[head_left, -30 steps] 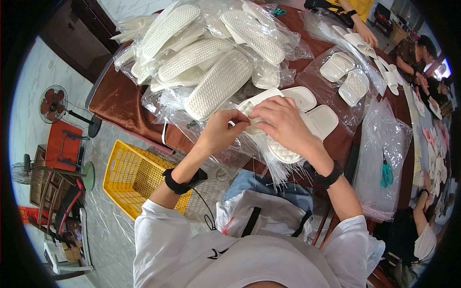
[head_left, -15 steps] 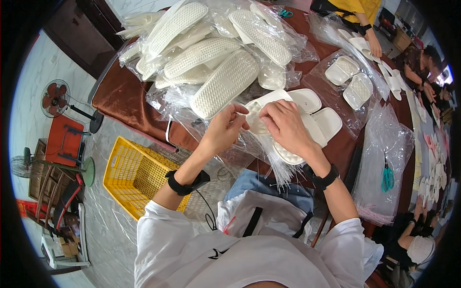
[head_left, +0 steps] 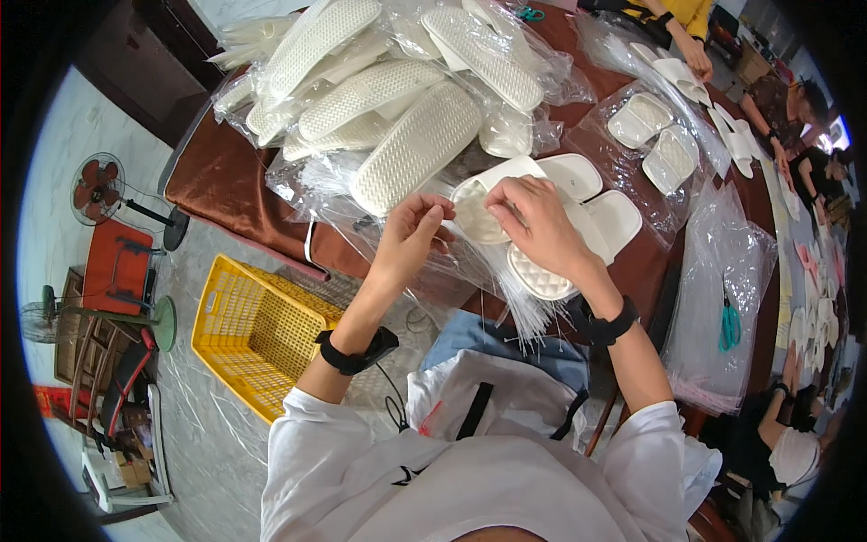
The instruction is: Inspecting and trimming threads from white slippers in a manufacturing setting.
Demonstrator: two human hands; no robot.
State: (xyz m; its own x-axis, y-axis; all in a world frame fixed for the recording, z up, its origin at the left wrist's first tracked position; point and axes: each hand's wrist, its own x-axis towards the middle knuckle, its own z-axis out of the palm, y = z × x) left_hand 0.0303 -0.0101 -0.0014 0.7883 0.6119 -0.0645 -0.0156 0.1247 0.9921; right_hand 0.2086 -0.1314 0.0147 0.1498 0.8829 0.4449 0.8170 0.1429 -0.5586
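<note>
A pair of white slippers lies on the brown table cover: one slipper (head_left: 479,210) to the left, the other slipper (head_left: 618,221) to the right. Over the slippers' straps, my right hand (head_left: 539,221) is closed with its fingers curled. My left hand (head_left: 412,239), just left of the pair, has thumb and fingertips pinched together. Whatever either hand holds is too small or hidden to make out. Beneath the hands spreads a bundle of thin white plastic ties (head_left: 533,312), hanging past the table's near edge.
Bagged white slippers (head_left: 420,149) are heaped beyond my left hand. At right lie another bagged pair (head_left: 670,164), a stack of clear bags (head_left: 713,298) and teal scissors (head_left: 730,325). A yellow crate (head_left: 262,334) stands on the floor at left. Other people work along the table's right side.
My left hand has drawn slightly away from my right, its fingers more bunched. My right hand stays over the slippers. The whole view has shifted a little.
</note>
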